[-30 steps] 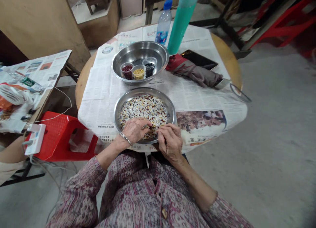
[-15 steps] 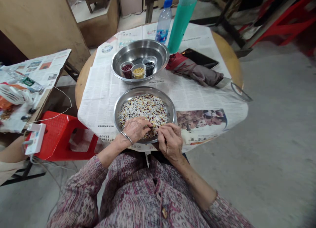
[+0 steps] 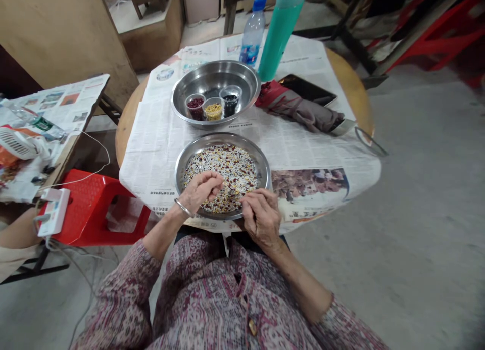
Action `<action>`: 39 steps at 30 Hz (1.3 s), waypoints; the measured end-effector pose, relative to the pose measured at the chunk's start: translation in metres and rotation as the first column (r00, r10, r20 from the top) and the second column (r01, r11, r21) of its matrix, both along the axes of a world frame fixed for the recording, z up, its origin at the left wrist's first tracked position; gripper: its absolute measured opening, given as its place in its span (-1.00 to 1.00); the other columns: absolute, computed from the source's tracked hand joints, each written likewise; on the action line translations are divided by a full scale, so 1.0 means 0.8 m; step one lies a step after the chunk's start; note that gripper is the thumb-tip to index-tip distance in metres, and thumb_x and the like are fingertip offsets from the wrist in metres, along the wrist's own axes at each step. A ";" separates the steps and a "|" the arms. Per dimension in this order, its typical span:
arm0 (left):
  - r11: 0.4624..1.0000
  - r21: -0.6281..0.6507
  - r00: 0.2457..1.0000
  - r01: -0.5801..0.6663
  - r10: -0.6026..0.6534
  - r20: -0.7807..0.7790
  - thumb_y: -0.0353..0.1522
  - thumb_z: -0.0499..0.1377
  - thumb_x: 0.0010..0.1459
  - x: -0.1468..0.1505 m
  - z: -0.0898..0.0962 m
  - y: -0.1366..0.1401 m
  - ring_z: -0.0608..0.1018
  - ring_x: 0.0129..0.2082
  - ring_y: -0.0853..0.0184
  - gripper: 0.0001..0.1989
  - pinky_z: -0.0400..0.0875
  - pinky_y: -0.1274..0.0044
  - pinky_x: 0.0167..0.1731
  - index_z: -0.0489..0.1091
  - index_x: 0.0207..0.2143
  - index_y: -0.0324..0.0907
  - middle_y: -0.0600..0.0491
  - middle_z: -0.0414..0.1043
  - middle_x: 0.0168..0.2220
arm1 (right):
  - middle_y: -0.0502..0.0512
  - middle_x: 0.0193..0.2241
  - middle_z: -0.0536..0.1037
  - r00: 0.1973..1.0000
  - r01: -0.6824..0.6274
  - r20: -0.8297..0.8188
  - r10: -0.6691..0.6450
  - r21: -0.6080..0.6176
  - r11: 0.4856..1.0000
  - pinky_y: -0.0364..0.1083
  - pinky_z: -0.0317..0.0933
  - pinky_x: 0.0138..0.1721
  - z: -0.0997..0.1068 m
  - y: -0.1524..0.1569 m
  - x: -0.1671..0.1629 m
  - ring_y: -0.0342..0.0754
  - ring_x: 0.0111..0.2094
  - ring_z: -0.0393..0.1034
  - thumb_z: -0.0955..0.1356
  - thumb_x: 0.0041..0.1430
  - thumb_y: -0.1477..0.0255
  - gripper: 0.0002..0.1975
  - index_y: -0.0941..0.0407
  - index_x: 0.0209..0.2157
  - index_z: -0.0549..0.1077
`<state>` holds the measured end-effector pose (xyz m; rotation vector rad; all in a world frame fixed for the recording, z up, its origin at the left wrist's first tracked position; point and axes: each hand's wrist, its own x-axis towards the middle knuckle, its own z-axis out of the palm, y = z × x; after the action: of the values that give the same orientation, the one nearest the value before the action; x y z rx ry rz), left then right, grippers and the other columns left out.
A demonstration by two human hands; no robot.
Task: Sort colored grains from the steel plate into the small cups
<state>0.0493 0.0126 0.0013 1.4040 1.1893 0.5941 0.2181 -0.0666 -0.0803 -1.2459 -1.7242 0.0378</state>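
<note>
Centre of frame: a steel bowl (image 3: 262,170) stands on a round surface (image 3: 123,138) covered with newspaper (image 3: 149,148). It contains a mixture of small grains (image 3: 225,165), mostly white, with dark red, yellow and black pieces throughout.

Left hand (image 3: 201,191): above the lower left part of the bowl, fingers curled inward, thumb close to the forefinger. Whether a grain is pinched there cannot be told. A metal bracelet (image 3: 184,208) encircles the wrist.

Right hand (image 3: 262,217): at the bowl's lower right rim, fingers bent, tips drawn together. Contents, if any, are too small to tell.

Upper centre: a larger steel bowl (image 3: 248,90) holds three clear cups, side by side: one of dark red beans (image 3: 195,107), one of yellow pieces (image 3: 212,110), one of black pieces (image 3: 230,102). Behind its right side, a blue-capped bottle (image 3: 252,34) and a green bottle (image 3: 281,37) stand upright. Right of it lies a folded grey and red umbrella (image 3: 303,110), beside a flat dark object (image 3: 308,90).

Lower left: a white power strip (image 3: 54,212) rests against a red stool (image 3: 89,198).
</note>
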 end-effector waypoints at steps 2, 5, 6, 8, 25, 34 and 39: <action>1.000 -0.026 1.000 0.005 -0.005 0.023 -0.38 0.06 0.18 -0.001 0.000 0.002 0.31 -0.56 0.52 -0.82 0.19 0.64 -0.55 0.43 -0.29 -0.27 0.11 0.37 -0.49 | 0.11 -0.30 0.54 1.000 0.000 0.000 0.000 -0.002 1.000 0.11 0.28 -0.02 0.000 0.000 0.000 0.05 -0.12 0.35 0.27 0.22 0.56 -0.84 0.08 -0.23 0.45; 0.974 0.174 0.977 0.142 -0.110 -0.182 -0.39 0.18 0.12 0.001 -0.005 0.000 0.33 -0.52 0.50 -0.88 0.25 0.61 -0.45 0.50 -0.32 -0.24 0.14 0.37 -0.51 | 0.12 -0.30 0.54 1.000 -0.005 0.009 0.005 0.003 1.000 0.10 0.28 -0.02 0.000 0.001 0.000 0.05 -0.12 0.34 0.27 0.22 0.56 -0.84 0.09 -0.23 0.45; 0.949 0.243 0.952 0.202 -0.132 -0.276 -0.39 0.21 0.10 0.002 -0.007 -0.002 0.33 -0.51 0.49 -0.89 0.26 0.60 -0.41 0.52 -0.34 -0.22 0.15 0.36 -0.52 | 0.12 -0.30 0.54 1.000 -0.007 0.012 0.007 0.005 1.000 0.10 0.28 -0.02 0.000 0.001 0.000 0.05 -0.12 0.34 0.27 0.22 0.56 -0.84 0.09 -0.23 0.45; 0.900 0.324 0.888 0.291 -0.129 -0.441 -0.39 0.24 0.10 0.006 -0.011 -0.006 0.36 -0.48 0.46 -0.91 0.27 0.57 -0.36 0.56 -0.34 -0.18 0.14 0.36 -0.51 | 0.13 -0.31 0.54 1.000 -0.006 0.013 0.006 0.007 1.000 0.10 0.28 -0.01 0.000 0.001 0.000 0.05 -0.11 0.34 0.27 0.22 0.56 -0.84 0.10 -0.23 0.45; 0.865 0.307 0.742 0.397 -0.106 -0.662 -0.36 0.23 0.15 0.022 -0.006 -0.009 0.48 -0.32 0.37 -0.89 0.33 0.55 -0.25 0.58 -0.32 -0.09 0.10 0.48 -0.40 | 0.13 -0.30 0.54 1.000 -0.004 0.007 0.003 0.019 1.000 0.10 0.27 0.00 0.001 0.001 0.000 0.06 -0.11 0.35 0.28 0.21 0.57 -0.84 0.10 -0.23 0.45; 0.998 0.001 0.998 -0.070 0.070 0.004 -0.30 0.24 0.09 -0.001 -0.005 0.005 0.26 -0.57 0.53 -0.82 0.16 0.63 -0.52 0.45 -0.44 -0.26 0.17 0.29 -0.57 | 0.11 -0.31 0.54 1.000 -0.011 0.002 0.011 0.018 1.000 0.09 0.27 -0.01 0.002 0.000 -0.001 0.05 -0.12 0.34 0.28 0.20 0.60 -0.83 0.09 -0.23 0.44; 0.977 -0.208 0.981 -0.056 0.093 0.171 -0.35 0.17 0.13 -0.002 -0.005 0.006 0.32 -0.56 0.54 -0.87 0.19 0.64 -0.54 0.39 -0.38 -0.27 0.09 0.40 -0.45 | 0.11 -0.30 0.54 1.000 -0.008 -0.001 0.008 0.012 1.000 0.10 0.28 -0.01 0.001 0.001 -0.001 0.06 -0.11 0.34 0.29 0.20 0.59 -0.83 0.10 -0.23 0.44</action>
<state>0.0477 0.0176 -0.0025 1.1141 1.1277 0.6207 0.2171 -0.0662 -0.0796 -1.2302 -1.7257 0.0329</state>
